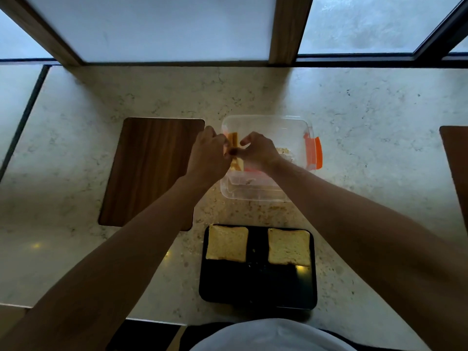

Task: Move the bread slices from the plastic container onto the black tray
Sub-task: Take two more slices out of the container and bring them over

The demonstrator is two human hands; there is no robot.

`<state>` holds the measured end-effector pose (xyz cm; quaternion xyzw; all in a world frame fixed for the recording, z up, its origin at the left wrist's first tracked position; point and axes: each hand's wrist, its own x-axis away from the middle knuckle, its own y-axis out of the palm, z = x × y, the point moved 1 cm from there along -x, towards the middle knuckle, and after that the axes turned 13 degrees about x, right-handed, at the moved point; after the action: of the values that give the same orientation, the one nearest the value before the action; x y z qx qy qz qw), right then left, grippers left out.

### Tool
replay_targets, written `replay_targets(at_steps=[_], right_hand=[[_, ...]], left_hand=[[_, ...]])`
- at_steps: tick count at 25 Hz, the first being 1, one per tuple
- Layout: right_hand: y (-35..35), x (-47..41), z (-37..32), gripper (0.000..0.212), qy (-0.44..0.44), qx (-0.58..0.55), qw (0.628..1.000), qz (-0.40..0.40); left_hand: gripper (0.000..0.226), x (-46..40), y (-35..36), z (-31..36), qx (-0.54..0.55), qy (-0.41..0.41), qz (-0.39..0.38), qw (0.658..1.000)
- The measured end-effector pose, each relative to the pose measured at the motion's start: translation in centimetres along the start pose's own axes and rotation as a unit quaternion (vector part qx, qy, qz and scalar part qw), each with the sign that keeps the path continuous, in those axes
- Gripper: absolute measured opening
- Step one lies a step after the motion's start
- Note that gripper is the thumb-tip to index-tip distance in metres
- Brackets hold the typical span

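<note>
A clear plastic container [301, 127] with orange clips stands on the counter, past the black tray [255, 287]. Upright bread slices [233, 140] stand at the container's left end. My left hand [207, 155] and my right hand [258, 150] meet over them, and the fingers of both pinch the slices from either side. Two slices lie flat on the tray's far half: one at the left [227, 243], one at the right [289, 247]. The tray's near half is bare.
A dark wooden board [149, 168] lies left of the container. Another wooden piece [455, 158] shows at the right edge. A window frame runs along the counter's far side. Crumbs lie scattered between container and tray.
</note>
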<state>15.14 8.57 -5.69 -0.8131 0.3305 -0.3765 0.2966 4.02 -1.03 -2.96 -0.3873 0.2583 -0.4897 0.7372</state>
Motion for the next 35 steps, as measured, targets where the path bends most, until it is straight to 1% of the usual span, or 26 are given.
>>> replay_targets(at_steps=[3,5,8,10,12,15,17,19,24,27,29,32,35], right_hand=[[0.2,-0.8,0.1,0.062,0.020,-0.024,0.999,-0.036],[-0.1,-1.0,0.4,0.063,0.024,-0.019,0.998,-0.048],[-0.6,-0.8,1.0,0.062,0.039,-0.054,0.996,-0.057],[-1.0,-0.6,1.4,0.058,0.047,-0.070,0.994,-0.063],[-1.5,-0.5,1.9,0.052,0.050,-0.084,0.992,-0.074],[-2.3,-0.2,2.8,0.040,0.048,-0.109,0.989,-0.086],[-2.7,-0.2,3.3,0.027,0.044,-0.097,0.991,-0.082],[-3.1,-0.3,3.8,0.020,0.046,-0.079,0.993,-0.073],[-3.2,-0.4,4.6,0.026,0.048,-0.013,0.997,-0.053],[-3.0,-0.8,4.9,0.025,0.050,0.007,0.997,-0.052],[-2.8,-1.0,4.9,0.027,0.037,0.038,0.997,-0.050],[-2.6,-1.3,4.8,0.031,0.030,0.074,0.996,-0.035],[-2.5,-1.4,4.7,0.026,0.032,0.094,0.995,-0.031]], left_hand=[[0.034,-0.4,0.0,-0.3,-0.025,0.006,-0.010,1.000],[0.034,-0.7,0.0,-0.1,-0.037,0.011,-0.026,0.999],[0.034,-0.9,0.0,0.4,-0.056,0.018,-0.042,0.997],[0.032,-1.0,-0.1,0.9,-0.093,0.044,-0.046,0.994],[0.032,-1.0,-0.2,1.5,-0.157,0.090,-0.055,0.982],[0.034,-1.4,-0.1,2.3,-0.220,0.140,-0.106,0.960],[0.038,-2.0,0.1,2.8,-0.244,0.152,-0.140,0.947],[0.041,-2.6,0.4,3.4,-0.268,0.173,-0.165,0.933],[0.037,-3.3,1.5,3.9,-0.304,0.226,-0.231,0.896],[0.047,-4.1,1.9,4.0,-0.331,0.245,-0.241,0.879],[0.048,-4.7,2.1,4.2,-0.345,0.270,-0.244,0.865],[0.044,-5.4,2.3,4.0,-0.339,0.289,-0.280,0.850],[0.042,-5.8,1.9,3.6,-0.332,0.300,-0.301,0.842]])
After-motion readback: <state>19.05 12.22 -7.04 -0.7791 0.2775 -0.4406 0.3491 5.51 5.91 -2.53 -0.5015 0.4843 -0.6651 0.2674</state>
